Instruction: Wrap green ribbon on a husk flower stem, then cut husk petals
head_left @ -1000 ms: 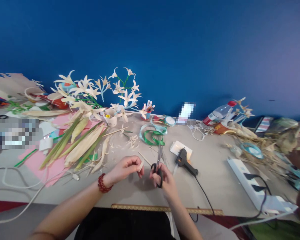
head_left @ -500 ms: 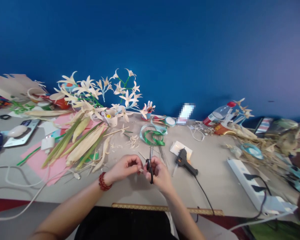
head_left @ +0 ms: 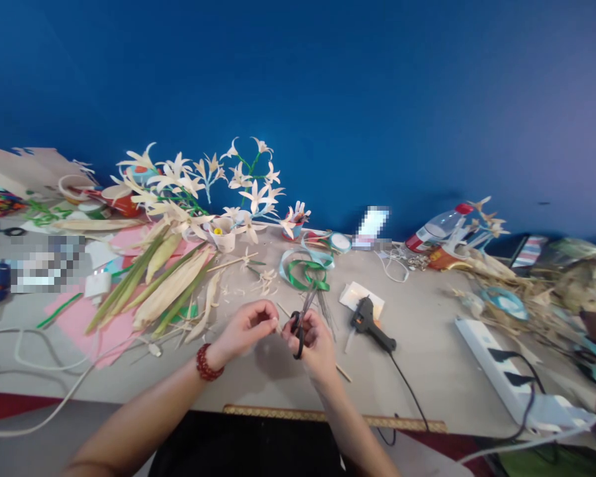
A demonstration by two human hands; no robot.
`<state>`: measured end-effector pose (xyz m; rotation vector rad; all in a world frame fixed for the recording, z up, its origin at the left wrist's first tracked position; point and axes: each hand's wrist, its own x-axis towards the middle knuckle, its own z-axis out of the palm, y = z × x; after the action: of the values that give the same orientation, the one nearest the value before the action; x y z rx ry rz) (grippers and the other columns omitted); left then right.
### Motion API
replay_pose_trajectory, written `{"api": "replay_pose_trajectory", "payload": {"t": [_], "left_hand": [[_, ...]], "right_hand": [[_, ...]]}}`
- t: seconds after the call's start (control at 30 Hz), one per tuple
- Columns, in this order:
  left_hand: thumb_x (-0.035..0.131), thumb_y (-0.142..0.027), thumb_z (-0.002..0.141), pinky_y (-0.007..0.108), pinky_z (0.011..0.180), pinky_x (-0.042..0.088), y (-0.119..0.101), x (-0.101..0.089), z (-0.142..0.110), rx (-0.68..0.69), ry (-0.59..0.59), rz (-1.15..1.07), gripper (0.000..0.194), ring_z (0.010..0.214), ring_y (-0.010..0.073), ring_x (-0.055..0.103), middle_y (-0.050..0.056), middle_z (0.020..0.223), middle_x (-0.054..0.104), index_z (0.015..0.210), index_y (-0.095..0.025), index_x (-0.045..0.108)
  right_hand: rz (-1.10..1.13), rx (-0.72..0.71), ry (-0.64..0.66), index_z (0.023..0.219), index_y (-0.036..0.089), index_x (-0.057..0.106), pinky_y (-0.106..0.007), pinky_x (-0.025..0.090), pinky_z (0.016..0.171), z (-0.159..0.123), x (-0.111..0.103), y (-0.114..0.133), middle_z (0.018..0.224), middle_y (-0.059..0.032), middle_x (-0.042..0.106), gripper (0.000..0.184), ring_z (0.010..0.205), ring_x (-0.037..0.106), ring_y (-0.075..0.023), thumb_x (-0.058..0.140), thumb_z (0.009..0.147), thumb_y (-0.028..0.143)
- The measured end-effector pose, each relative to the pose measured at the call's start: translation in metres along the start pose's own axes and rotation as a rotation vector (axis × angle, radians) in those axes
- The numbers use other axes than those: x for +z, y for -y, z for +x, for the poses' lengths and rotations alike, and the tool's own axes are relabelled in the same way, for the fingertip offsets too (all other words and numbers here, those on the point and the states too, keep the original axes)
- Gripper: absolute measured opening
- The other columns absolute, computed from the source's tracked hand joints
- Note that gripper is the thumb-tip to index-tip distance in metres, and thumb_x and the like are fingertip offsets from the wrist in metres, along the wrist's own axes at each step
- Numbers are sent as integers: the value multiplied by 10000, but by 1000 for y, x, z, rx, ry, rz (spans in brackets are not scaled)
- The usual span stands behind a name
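Note:
My left hand, with a red bead bracelet at the wrist, pinches a small pale strip of husk between thumb and fingers. My right hand grips black-handled scissors, whose blades point up and away from me. The two hands nearly touch above the table's front middle. A thin wooden stick lies just right of my right hand.
A black glue gun with its cord lies right of my hands. Green and pale blue ribbon sits behind them. Corn husks and husk flowers fill the left; a white power strip lies right. Another person's arm shows at the far right edge.
My right hand has moved left with the scissors until it meets my left hand. The scissor blades have tilted from straight up to slightly right. The stick now shows beside my right hand.

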<state>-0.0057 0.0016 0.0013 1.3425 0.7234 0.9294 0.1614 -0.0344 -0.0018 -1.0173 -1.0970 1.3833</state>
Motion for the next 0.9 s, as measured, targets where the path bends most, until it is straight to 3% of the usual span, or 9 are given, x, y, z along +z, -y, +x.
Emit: {"api": "replay_pose_trajectory", "payload": {"t": [0.37,0.5,0.63,0.9], "left_hand": [[607,-317,853,249,668,433,-3,5,-2,-14,-52,-39,177,687,128,543,13,745,578,800,-155,564],[586,-328,867,242,649,426,-6,0,-3,-24,-107,-15,191,641,115,521,-5,693,559,785,-158,553],[591,-342,859,241,651,434,-6,-2,-3,-24,-116,6,212,647,117,530,-1,701,563,767,-156,555],[604,-301,846,229,629,422,0,-1,-3,-11,-127,11,174,642,110,511,-7,704,540,775,-151,552]], "right_hand": [[1,28,-55,812,221,467,-221,407,516,2,6,-2,733,16,583,414,565,509,-107,797,654,414],[-70,155,102,799,214,462,-215,334,439,-6,-6,-3,669,24,556,411,477,431,-86,718,730,527],[-101,247,300,795,201,454,-214,319,467,-18,-16,-3,602,32,544,469,483,428,-84,678,734,607],[-94,271,288,786,205,446,-217,324,494,-25,-13,-3,611,37,550,474,502,454,-90,689,723,607]]}}
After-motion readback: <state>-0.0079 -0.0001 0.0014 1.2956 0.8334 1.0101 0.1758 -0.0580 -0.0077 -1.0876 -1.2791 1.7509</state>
